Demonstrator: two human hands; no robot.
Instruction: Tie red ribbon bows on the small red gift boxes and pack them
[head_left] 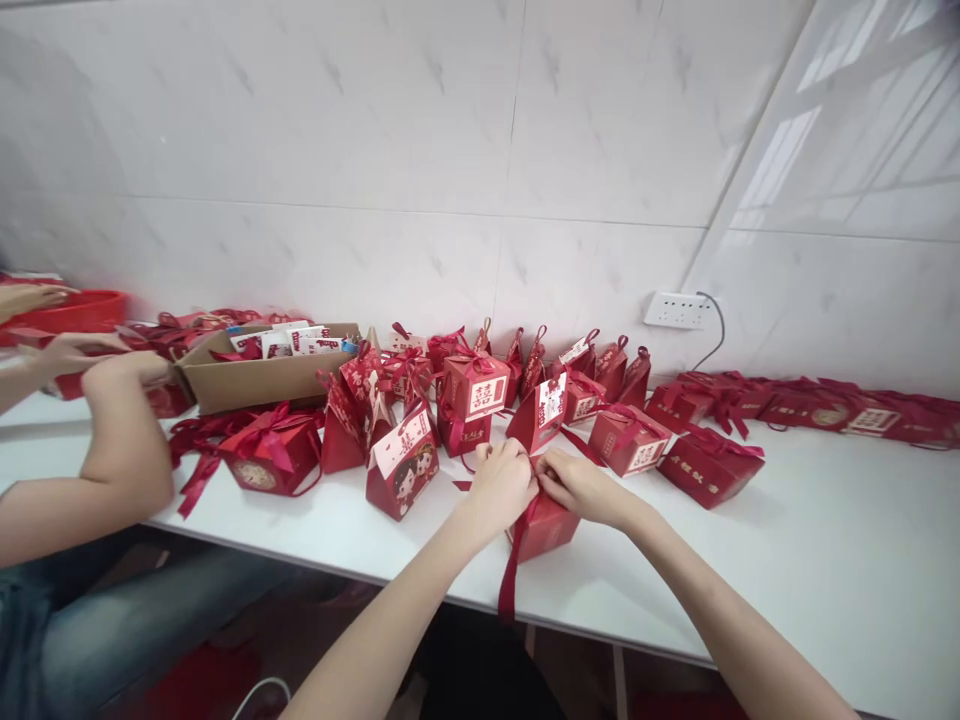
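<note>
A small red gift box (549,532) sits near the table's front edge, under both hands. Dark red ribbon (508,580) runs over its top, and one tail hangs past the table edge. My left hand (504,482) is closed in a pinch on the ribbon at the left of the box's top. Close beside it, my right hand (574,484) pinches the ribbon too, fingers bent and touching the box top. The knot or crossing between the fingertips is mostly hidden. Just behind the hands stands a triangular red box (537,415) with a white printed panel.
Several ribboned red boxes (476,385) crowd the table behind, with a row of more boxes (817,405) along the wall. An open cardboard carton (262,385) holds printed cards. At left are another person's arms (127,440) and a red basin (82,310). A power strip (679,310) is on the wall.
</note>
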